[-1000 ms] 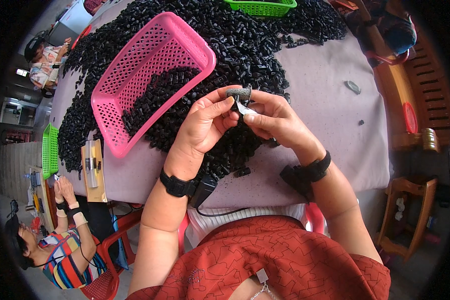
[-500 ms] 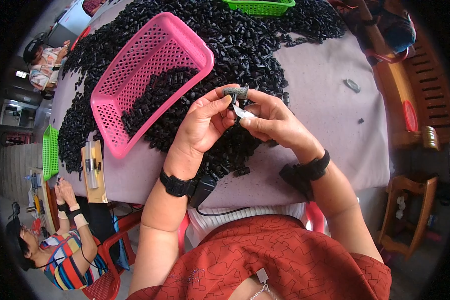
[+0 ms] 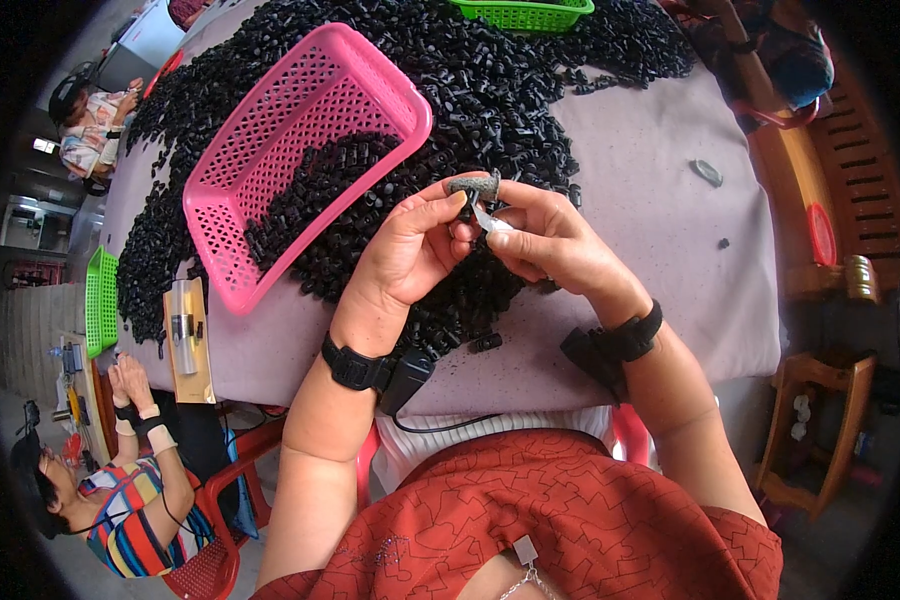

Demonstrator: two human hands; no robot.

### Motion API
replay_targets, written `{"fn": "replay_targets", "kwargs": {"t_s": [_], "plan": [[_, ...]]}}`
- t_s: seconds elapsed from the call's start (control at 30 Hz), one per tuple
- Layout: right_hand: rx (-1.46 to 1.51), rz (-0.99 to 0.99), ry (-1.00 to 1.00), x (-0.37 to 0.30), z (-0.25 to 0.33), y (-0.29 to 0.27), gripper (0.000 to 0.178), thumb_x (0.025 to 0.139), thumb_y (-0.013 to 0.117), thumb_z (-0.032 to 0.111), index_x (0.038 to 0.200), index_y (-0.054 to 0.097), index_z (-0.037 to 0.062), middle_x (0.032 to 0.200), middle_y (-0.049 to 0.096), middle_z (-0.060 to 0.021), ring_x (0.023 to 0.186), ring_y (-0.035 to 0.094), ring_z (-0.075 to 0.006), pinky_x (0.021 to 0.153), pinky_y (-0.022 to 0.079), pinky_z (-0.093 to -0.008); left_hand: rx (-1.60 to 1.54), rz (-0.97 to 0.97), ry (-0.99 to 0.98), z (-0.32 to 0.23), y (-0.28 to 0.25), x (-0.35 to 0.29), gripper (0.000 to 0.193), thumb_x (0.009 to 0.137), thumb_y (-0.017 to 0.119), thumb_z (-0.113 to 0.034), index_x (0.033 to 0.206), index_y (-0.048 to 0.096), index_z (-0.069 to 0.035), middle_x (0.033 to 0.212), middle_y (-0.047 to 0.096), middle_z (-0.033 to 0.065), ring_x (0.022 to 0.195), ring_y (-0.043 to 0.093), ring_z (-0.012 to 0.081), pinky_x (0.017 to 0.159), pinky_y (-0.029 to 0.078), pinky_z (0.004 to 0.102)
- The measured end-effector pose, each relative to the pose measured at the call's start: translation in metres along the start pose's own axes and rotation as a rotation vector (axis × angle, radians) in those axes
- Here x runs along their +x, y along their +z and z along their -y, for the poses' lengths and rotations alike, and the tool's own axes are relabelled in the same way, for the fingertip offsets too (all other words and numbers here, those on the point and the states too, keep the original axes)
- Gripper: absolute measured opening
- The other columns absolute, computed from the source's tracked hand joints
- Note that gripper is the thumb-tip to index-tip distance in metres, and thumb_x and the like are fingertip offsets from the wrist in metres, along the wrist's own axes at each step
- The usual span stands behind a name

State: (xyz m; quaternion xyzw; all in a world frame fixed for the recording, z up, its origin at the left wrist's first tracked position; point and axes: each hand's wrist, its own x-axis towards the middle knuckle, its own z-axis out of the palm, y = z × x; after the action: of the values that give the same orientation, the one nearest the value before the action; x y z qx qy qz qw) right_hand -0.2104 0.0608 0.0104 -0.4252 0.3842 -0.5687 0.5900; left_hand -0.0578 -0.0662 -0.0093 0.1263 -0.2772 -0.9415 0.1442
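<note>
Over the near edge of a heap of small black plastic parts, my two hands meet fingertip to fingertip. My left hand is closed in a pinch on one small black plastic part, mostly hidden by the fingers. A grey textured finger cover sits at the tip of its index finger. My right hand grips a small blade with a whitish wrapped end between thumb and fingers. The blade's tip points up at the black part; whether it touches is too small to tell.
A pink plastic basket, tilted and partly filled with black parts, lies left of my hands. Green baskets stand at far left and far back. A tan box rests on the table's left edge. Co-workers sit at left.
The blade has turned slightly more upright against the black part, as my right hand shifts a little. My left hand keeps nearly the same place and pinch.
</note>
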Motion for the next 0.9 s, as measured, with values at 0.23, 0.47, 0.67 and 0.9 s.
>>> {"fn": "replay_targets", "kwargs": {"t_s": [0.23,0.47,0.67,0.9], "plan": [[-0.023,-0.013,0.007,0.0,-0.001,-0.002,0.042,0.095,0.059,0.022,0.131,0.05,0.0022,0.071,0.053,0.0067,0.053,0.038,0.0001,0.044,0.028,-0.0168,-0.021,-0.002,-0.028,0.0,0.0,0.0,0.034,0.091,0.061,-0.011,0.123,0.056,0.0,0.093,0.065,0.0051,0.069,0.063,0.0086,0.063,0.056,0.02],[0.003,-0.039,0.026,0.001,-0.003,-0.005,0.036,0.097,0.058,0.021,0.127,0.053,0.0019,0.069,0.05,0.0071,0.052,0.038,-0.0001,0.044,0.028,-0.0169,-0.034,0.099,-0.059,0.002,-0.002,0.001,0.035,0.091,0.06,-0.011,0.124,0.056,0.0,0.091,0.066,0.005,0.068,0.062,0.0084,0.062,0.056,0.02],[-0.038,0.002,0.015,-0.001,0.002,0.003,0.046,0.094,0.062,0.022,0.133,0.046,0.0024,0.071,0.053,0.0049,0.051,0.04,-0.0008,0.043,0.029,-0.017,0.011,0.002,-0.011,-0.001,-0.002,0.001,0.039,0.093,0.058,-0.01,0.129,0.051,0.0,0.095,0.065,0.0057,0.071,0.063,0.0071,0.062,0.055,0.0171],[-0.032,0.023,0.045,-0.001,0.004,0.001,0.044,0.094,0.061,0.022,0.131,0.047,0.0032,0.071,0.053,0.0039,0.05,0.039,-0.001,0.042,0.028,-0.0173,0.109,-0.004,0.043,-0.001,-0.001,-0.001,0.037,0.092,0.06,-0.01,0.126,0.054,0.0,0.097,0.065,0.0032,0.072,0.062,0.0061,0.062,0.054,0.0168]]}}
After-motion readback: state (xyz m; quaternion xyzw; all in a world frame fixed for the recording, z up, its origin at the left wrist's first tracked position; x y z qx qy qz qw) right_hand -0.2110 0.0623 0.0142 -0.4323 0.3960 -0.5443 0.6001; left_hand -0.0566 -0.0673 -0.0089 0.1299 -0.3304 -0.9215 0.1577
